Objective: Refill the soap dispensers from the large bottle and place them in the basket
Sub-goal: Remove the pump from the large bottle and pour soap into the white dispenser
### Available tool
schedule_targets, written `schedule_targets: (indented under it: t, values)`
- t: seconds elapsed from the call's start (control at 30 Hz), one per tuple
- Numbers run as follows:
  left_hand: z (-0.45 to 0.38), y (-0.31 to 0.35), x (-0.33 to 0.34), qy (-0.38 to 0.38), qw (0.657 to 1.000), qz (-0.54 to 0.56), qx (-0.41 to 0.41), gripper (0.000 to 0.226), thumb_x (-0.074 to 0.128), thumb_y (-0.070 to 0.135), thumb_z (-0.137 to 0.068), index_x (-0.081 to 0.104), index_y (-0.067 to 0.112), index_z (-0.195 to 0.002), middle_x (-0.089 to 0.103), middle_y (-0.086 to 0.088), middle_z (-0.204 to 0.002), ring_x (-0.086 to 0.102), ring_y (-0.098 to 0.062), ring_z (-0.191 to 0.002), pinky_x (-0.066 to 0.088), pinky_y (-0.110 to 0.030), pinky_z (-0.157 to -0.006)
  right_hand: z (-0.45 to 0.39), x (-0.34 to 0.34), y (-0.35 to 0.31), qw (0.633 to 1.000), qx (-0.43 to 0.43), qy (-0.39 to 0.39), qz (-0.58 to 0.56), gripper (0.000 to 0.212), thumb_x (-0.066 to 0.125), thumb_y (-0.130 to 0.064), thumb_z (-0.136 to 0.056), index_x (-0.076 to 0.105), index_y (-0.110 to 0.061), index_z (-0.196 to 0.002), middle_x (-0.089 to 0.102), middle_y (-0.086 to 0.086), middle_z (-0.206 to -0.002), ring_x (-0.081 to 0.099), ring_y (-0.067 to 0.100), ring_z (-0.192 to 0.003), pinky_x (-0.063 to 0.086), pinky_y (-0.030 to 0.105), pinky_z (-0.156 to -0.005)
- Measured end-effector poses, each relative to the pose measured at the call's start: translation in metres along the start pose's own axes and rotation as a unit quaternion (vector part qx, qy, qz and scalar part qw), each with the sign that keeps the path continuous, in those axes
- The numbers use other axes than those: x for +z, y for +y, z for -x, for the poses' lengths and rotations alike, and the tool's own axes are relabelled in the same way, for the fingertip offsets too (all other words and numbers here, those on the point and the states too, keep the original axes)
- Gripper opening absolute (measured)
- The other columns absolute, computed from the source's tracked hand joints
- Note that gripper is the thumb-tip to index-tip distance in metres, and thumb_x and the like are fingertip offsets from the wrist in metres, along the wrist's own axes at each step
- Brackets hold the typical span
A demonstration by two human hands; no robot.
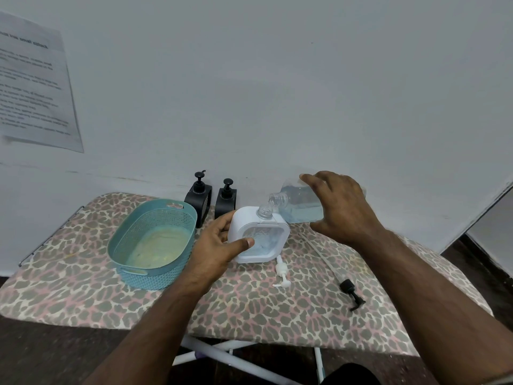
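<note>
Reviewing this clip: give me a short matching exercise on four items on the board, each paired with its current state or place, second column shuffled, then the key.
Things:
1. large bottle
2. white dispenser
3. white pump
4. basket

States:
A. lying loose on the leopard-print cover
B. tilted in the right hand, neck over another opening
C. holds no dispensers
D. steadied by the left hand, pump off

Pairs: 1-B, 2-D, 3-A, 4-C

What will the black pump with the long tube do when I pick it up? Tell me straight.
Likely light: the black pump is a small plastic head with a thin clear tube. The tube will probably flex and swing, being long and slender. It may drip or feel slippery, since it apparently came out of the large bottle of liquid.
</note>
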State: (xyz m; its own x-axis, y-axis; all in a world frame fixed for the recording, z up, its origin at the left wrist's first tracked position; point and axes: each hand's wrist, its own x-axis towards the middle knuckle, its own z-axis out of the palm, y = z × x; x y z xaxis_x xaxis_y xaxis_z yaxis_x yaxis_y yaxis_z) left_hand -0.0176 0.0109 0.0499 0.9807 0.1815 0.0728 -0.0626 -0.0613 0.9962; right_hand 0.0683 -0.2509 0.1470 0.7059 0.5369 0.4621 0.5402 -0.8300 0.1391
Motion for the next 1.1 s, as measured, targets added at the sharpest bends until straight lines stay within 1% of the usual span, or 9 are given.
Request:
schedule_targets:
  t: [0.23,0.37,0.5,0.63,0.77,0.87,0.93,1.03,1.1]
  values:
    - [0.001,0.0,0.0,0.001,1.0,-0.001,0.005,0.065,0.086,0.029,-0.067,0.067,0.041,-0.128,0.076,0.011,-0.112,0.072,-0.015,-0.106,0.06,-0.05,-0.096,0.001,0.0,0.0,1.0,0.002,-0.004,0.003,0.099,0.088,-0.038,-0.065,0.038,-0.026,-0.149,0.054,0.011,-0.139,0.052,0.032,-0.123,0.039,0.052,-0.106]
    - [0.0,0.0,0.0,0.002,1.0,-0.002,0.005,0.066,0.087,0.032,-0.066,0.067,0.044,-0.127,0.075,0.01,-0.114,0.072,-0.017,-0.108,0.059,-0.052,-0.096,0.0,0.0,0.0,1.0,-0.001,-0.002,0.005,0.099,0.088,-0.038,-0.065,0.039,-0.026,-0.149,0.054,0.011,-0.138,0.052,0.031,-0.123,0.039,0.051,-0.106]
    - [0.0,0.0,0.0,-0.001,1.0,0.003,0.008,0.067,0.087,0.033,-0.066,0.066,0.043,-0.129,0.075,0.011,-0.115,0.071,-0.016,-0.109,0.06,-0.051,-0.096,0.001,0.002,0.0,1.0,-0.004,0.003,0.001,0.099,0.089,-0.039,-0.065,0.039,-0.025,-0.149,0.055,0.011,-0.139,0.053,0.031,-0.124,0.04,0.052,-0.106]
    - [-0.001,-0.001,0.0,-0.004,1.0,0.012,0.009,0.068,0.087,0.035,-0.065,0.066,0.043,-0.129,0.075,0.008,-0.115,0.072,-0.019,-0.109,0.059,-0.052,-0.096,0.001,0.003,0.001,1.0,0.004,0.0,-0.009,0.1,0.087,-0.038,-0.065,0.035,-0.027,-0.15,0.052,0.009,-0.14,0.052,0.031,-0.124,0.038,0.051,-0.107]
    - [-0.003,-0.001,0.0,-0.008,1.0,0.029,0.004,0.069,0.088,0.034,-0.064,0.066,0.042,-0.129,0.075,0.005,-0.117,0.071,-0.021,-0.111,0.059,-0.054,-0.097,0.001,0.005,0.0,0.998,0.023,-0.001,-0.063,0.1,0.083,-0.037,-0.063,0.034,-0.028,-0.15,0.053,0.007,-0.138,0.052,0.028,-0.124,0.041,0.048,-0.106]
    - [-0.005,-0.001,0.0,-0.01,0.999,0.037,0.004,0.068,0.088,0.029,-0.067,0.065,0.04,-0.13,0.075,0.004,-0.117,0.072,-0.02,-0.11,0.059,-0.053,-0.097,0.003,0.006,-0.004,0.993,0.042,0.001,-0.112,0.101,0.084,-0.039,-0.064,0.033,-0.029,-0.151,0.052,0.004,-0.138,0.052,0.025,-0.122,0.044,0.045,-0.104]
    - [-0.005,0.001,0.001,-0.011,0.999,0.043,0.005,0.069,0.088,0.029,-0.066,0.065,0.038,-0.131,0.075,0.004,-0.117,0.072,-0.019,-0.109,0.059,-0.053,-0.097,0.005,0.007,-0.007,0.986,0.062,0.004,-0.155,0.102,0.086,-0.038,-0.064,0.032,-0.029,-0.151,0.05,0.002,-0.14,0.051,0.021,-0.121,0.045,0.042,-0.103]
    - [-0.006,0.003,0.003,-0.019,0.998,0.057,0.008,0.073,0.089,0.031,-0.064,0.064,0.034,-0.132,0.075,0.001,-0.119,0.072,-0.021,-0.111,0.059,-0.054,-0.097,0.009,0.014,-0.009,0.969,0.104,0.007,-0.225,0.106,0.09,-0.035,-0.064,0.03,-0.031,-0.151,0.047,0.0,-0.142,0.049,0.017,-0.122,0.047,0.036,-0.099]
    - [-0.007,0.001,0.004,-0.021,0.998,0.061,0.005,0.069,0.088,0.024,-0.068,0.064,0.032,-0.132,0.075,0.001,-0.119,0.072,-0.021,-0.111,0.059,-0.053,-0.097,0.012,0.022,-0.009,0.944,0.15,0.019,-0.293,0.107,0.092,-0.029,-0.062,0.031,-0.032,-0.149,0.047,-0.003,-0.14,0.049,0.015,-0.122,0.049,0.035,-0.097]
